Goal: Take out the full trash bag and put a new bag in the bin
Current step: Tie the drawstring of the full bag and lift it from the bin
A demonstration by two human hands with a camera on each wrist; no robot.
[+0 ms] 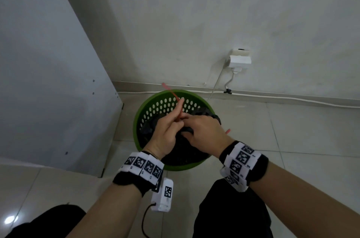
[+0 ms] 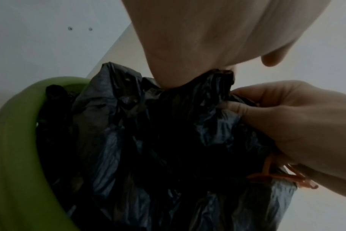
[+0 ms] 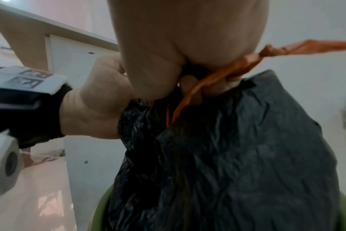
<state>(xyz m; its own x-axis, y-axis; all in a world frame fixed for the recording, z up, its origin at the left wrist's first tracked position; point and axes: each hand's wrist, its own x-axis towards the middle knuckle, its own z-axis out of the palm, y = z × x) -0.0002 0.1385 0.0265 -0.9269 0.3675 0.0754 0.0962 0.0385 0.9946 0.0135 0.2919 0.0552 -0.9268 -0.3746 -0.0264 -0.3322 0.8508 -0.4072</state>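
A green perforated bin [image 1: 137, 120] stands on the tiled floor by the wall, with a full black trash bag [image 1: 183, 152] inside. The bag's top is gathered into a neck. My left hand [image 1: 171, 126] pinches one orange drawstring [image 1: 172, 93], which runs up and away past its straight index finger. My right hand [image 1: 200, 132] sits on the gathered neck. In the right wrist view the other drawstring strand [image 3: 247, 62] passes through the curled fingers of that right hand [image 3: 188, 46]. In the left wrist view the bag [image 2: 148, 140] bulges above the bin rim [image 2: 14, 140].
A white cabinet panel [image 1: 48, 81] stands close to the left of the bin. On the wall behind is a socket with a white adapter [image 1: 240, 60], and cables run along the skirting. My dark trouser knee [image 1: 233, 208] is just behind the bin.
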